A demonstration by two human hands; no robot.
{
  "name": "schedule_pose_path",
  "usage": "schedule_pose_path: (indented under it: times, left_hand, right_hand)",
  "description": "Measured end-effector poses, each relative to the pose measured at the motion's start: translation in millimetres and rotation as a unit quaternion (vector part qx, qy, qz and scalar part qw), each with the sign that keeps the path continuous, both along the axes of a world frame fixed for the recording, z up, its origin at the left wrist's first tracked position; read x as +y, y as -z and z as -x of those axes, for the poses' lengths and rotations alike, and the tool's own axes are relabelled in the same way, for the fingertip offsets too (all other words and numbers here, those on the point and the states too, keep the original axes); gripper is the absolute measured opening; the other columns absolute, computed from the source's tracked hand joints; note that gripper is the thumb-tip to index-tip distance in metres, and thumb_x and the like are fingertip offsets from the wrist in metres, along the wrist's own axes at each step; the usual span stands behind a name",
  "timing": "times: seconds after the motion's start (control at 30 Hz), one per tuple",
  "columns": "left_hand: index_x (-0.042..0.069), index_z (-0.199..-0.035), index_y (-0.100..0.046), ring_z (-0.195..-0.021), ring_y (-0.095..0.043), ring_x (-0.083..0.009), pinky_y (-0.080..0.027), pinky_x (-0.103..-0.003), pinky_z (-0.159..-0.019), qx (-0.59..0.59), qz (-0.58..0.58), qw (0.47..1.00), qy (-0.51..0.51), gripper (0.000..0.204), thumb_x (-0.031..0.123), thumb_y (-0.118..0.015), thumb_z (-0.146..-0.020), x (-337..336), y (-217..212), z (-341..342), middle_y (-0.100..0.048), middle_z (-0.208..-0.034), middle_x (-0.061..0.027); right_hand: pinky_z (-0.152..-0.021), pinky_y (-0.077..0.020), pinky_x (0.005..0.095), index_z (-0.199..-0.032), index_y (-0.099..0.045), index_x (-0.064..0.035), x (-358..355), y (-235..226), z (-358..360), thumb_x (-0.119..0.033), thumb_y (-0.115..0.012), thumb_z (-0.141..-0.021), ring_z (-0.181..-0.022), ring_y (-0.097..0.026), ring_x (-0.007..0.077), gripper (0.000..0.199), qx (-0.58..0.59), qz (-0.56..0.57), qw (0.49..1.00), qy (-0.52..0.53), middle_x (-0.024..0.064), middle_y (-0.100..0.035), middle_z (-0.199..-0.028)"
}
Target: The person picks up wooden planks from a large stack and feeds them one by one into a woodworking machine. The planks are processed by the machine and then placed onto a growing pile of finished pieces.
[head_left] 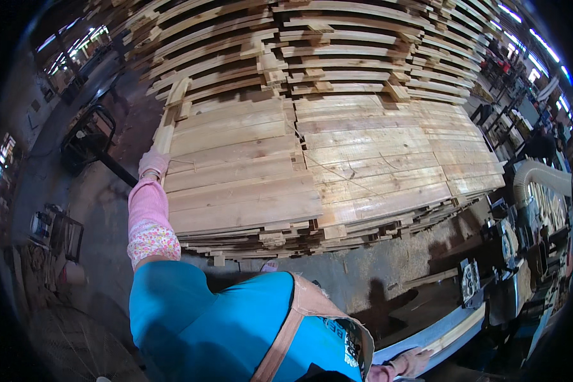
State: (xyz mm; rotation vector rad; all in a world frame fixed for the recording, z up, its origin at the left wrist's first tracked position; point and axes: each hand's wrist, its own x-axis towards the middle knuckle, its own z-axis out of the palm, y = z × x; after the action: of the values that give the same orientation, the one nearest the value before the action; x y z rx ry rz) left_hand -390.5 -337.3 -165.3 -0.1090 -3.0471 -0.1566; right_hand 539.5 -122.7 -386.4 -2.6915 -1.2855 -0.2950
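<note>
In a pink glove, my left hand [154, 162] is closed round the near end of a narrow wooden strip [165, 130]. This strip lies lengthwise along the left edge of a stack of planks [235, 159]. My right hand [415, 361], low at the right, lies with its fingers stretched out at the near end of a pale wooden board [455, 332]. That board rests on a long grey machine bed [439, 344]. Part of the right hand is hidden behind my apron [312, 299].
Layered timber [344, 51], with small spacer blocks between layers, rises behind the planks. A pallet jack handle [95, 134] stands at the left. At the right are a ribbed hose [538, 175] and machinery [471, 283]. Wood debris covers the floor [388, 267] between stack and bed.
</note>
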Motion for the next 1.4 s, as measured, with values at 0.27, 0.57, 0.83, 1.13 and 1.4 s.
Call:
schedule_pose_path:
  times: [0.27, 0.57, 0.83, 1.13, 1.4]
  left_hand:
    - [0.009, -0.137, -0.063, -0.127, -0.060, -0.0431, -0.048, -0.047, -0.110, -0.040, -0.042, 0.997, 0.045, 0.065, 0.039, -0.072, -0.081, -70.3, -32.1, -169.1, -0.064, -0.135, -0.0262]
    - [-0.001, -0.146, -0.056, -0.135, -0.056, -0.0390, -0.039, -0.041, -0.117, 0.007, -0.213, 0.882, 0.421, 0.073, 0.034, -0.072, -0.084, 9.4, -81.4, -243.7, -0.058, -0.146, -0.0263]
    - [0.003, -0.146, -0.048, -0.104, -0.063, -0.0120, -0.052, -0.030, -0.080, -0.330, -0.609, 0.465, 0.552, 0.052, 0.024, -0.065, -0.102, 325.1, -36.1, -396.1, -0.067, -0.121, -0.0051]
    - [-0.001, -0.160, -0.034, -0.145, -0.046, -0.0318, -0.037, -0.041, -0.121, -0.606, -0.110, 0.243, 0.749, 0.087, 0.042, -0.074, -0.095, 301.3, 30.3, -569.6, -0.048, -0.157, -0.0240]
    - [0.001, -0.155, -0.043, -0.134, -0.057, -0.0284, -0.045, -0.039, -0.115, -0.617, -0.060, 0.320, 0.716, 0.070, 0.026, -0.074, -0.097, 298.4, 70.1, -550.6, -0.059, -0.145, -0.0204]
  right_hand:
    - [-0.094, -0.0550, 0.0478, -0.139, -0.064, -0.0086, 107.5, 26.1, -92.6, -0.039, -0.050, -0.104, -0.106, -0.068, 0.0433, 0.049, -0.028, -0.035, 0.997, -0.058, 0.0235, -0.071, -0.121]
    - [-0.099, -0.0511, 0.0324, -0.131, -0.069, -0.0053, 191.4, -13.1, 123.5, -0.019, -0.059, -0.102, -0.106, -0.066, 0.0196, 0.033, 0.477, -0.206, 0.767, -0.376, 0.0076, -0.073, -0.116]
    - [-0.125, -0.0286, 0.0382, -0.167, -0.020, -0.0056, 24.8, -152.3, 369.8, -0.022, -0.087, -0.083, -0.153, -0.036, 0.0268, 0.108, 0.671, -0.067, 0.425, -0.604, 0.0168, -0.031, -0.169]
    - [-0.111, -0.0446, 0.0473, -0.156, -0.044, -0.0090, -113.4, -65.5, 192.3, -0.021, -0.084, -0.077, -0.127, -0.054, 0.0382, 0.090, 0.339, -0.211, 0.915, -0.053, 0.0203, -0.055, -0.138]
    - [-0.097, -0.0484, 0.0532, -0.146, -0.054, -0.0190, -150.4, -11.9, 120.3, -0.029, -0.074, -0.081, -0.114, -0.056, 0.0415, 0.069, 0.077, -0.068, 0.985, 0.138, 0.0170, -0.058, -0.126]
